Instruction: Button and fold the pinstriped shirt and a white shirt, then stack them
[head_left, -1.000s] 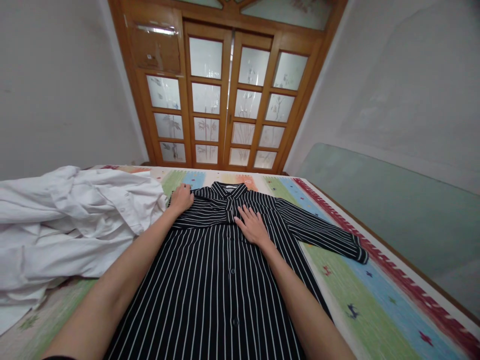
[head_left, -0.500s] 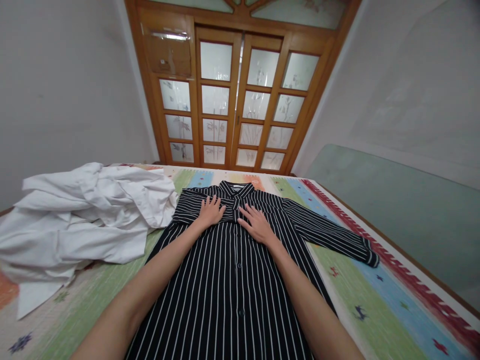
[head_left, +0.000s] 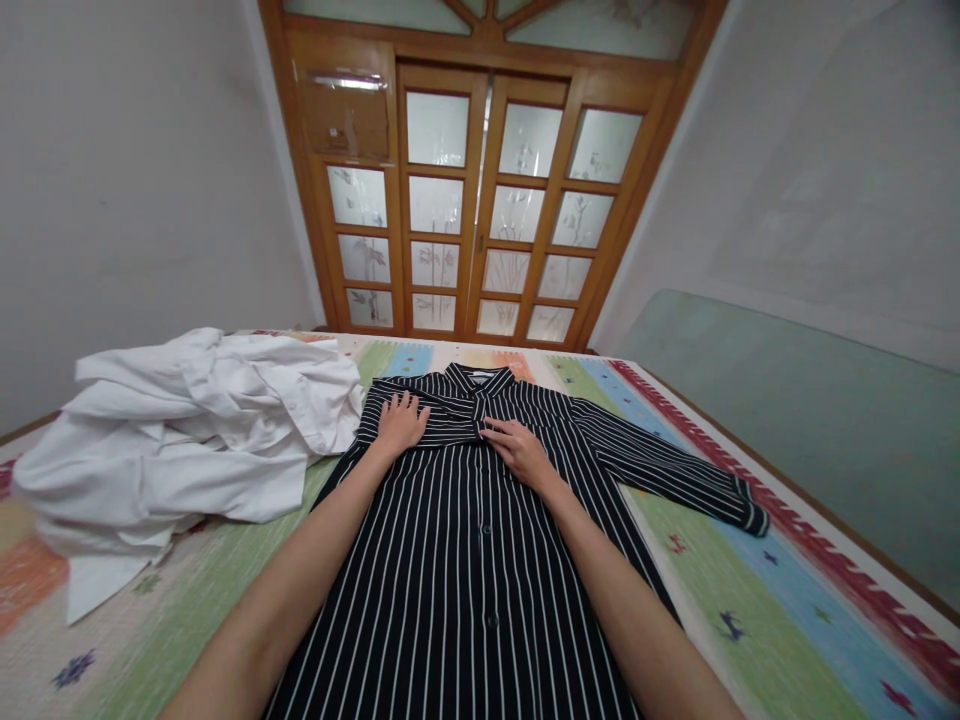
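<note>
A black shirt with white stripes (head_left: pixel 450 570) lies front up on the bed, its collar (head_left: pixel 480 378) at the far end. Its left-hand sleeve (head_left: pixel 442 432) is folded across the chest, with the cuff near the button line. My left hand (head_left: pixel 402 424) rests on this folded sleeve, fingers spread and flat. At the cuff, my right hand (head_left: pixel 519 450) has its fingers drawn together and appears to pinch the cuff's edge. The other sleeve (head_left: pixel 675 465) stretches out to the right.
A crumpled white garment (head_left: pixel 202 430) lies on the left of the patterned bed cover (head_left: pixel 750 590). A pale green headboard-like panel (head_left: pixel 787 390) runs along the right side. Beyond the bed stand wooden doors with glass panes (head_left: pixel 480 210).
My left hand has slid left along the folded sleeve. My right hand's spread fingers have come together at the cuff. The view has shifted slightly.
</note>
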